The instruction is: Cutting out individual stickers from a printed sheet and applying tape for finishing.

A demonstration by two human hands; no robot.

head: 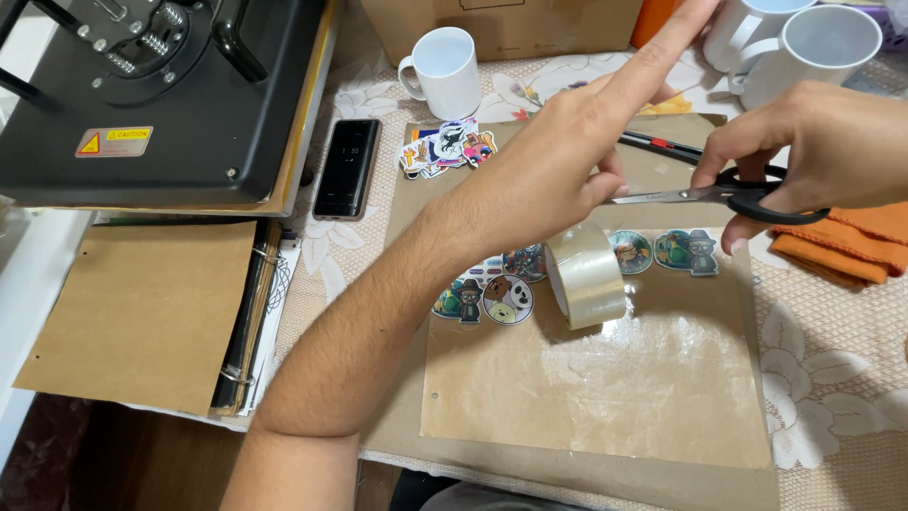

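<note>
scissors point(757, 197) black handles | tape roll point(586, 276) clear | mug point(445, 71) white | cloth point(842, 241) orange | tablecloth point(832, 378) floral lace

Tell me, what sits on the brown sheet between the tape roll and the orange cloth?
In the head view, two round cartoon stickers lie between the tape roll and the orange cloth.

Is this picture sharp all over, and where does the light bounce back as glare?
Head view: mostly sharp; the left hand and right hand with the scissors look crisp, only the raised index finger softens slightly. Head view: whitish glare spreads over the shiny brown sheet below the tape roll. Head view: soft, even light; faint shadows under the forearm.
</note>
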